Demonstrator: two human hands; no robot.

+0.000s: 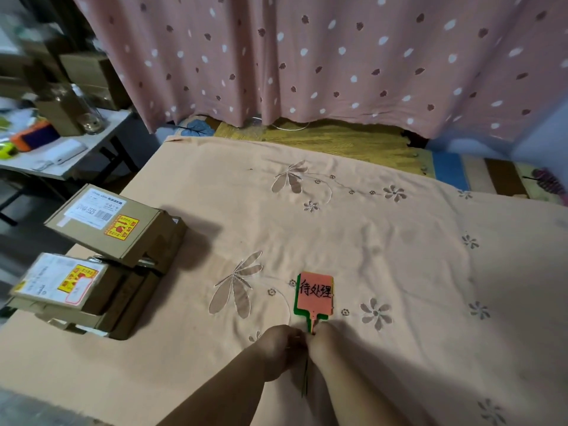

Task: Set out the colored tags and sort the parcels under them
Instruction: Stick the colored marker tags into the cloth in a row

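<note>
grip: left hand (281,348) and right hand (322,345) meet at the tags' stems, fingers of both curled round the bundle just below the heads; no gap shows between the hands

hold detail: which fingers pinch which stem cannot be told, the knuckles hide it

tags (314,295): one stack, heads fanned very slightly, lying on or just above the cloth (399,256), near its front middle

tag look: top one salmon-orange with three black handwritten characters; a green edge shows down the left side and along the bottom, a thin yellow sliver at the right; paddle shape, flat head on a narrow stem; thin green stems trail back between the wrists

risk 1: stems sit packed together, so pulling one out may drag its neighbour and drop two on the same spot

risk 2: the tags look light and thin; a quick separation could flip one face down and hide its writing

risk 3: the cloth is loose and wrinkled, so a sliding tag may bunch it and shift placement

parcels (101,256): cardboard boxes stacked unevenly at the left edge of the cloth, well apart from the hands; white labels and yellow-red stickers on top

risk 4: the upper box (104,219) sits tilted and overhangs the pile, so a careless pull later could tip the stack off the side

task state: judged early, tags not yet set out, no parcel sorted
</note>
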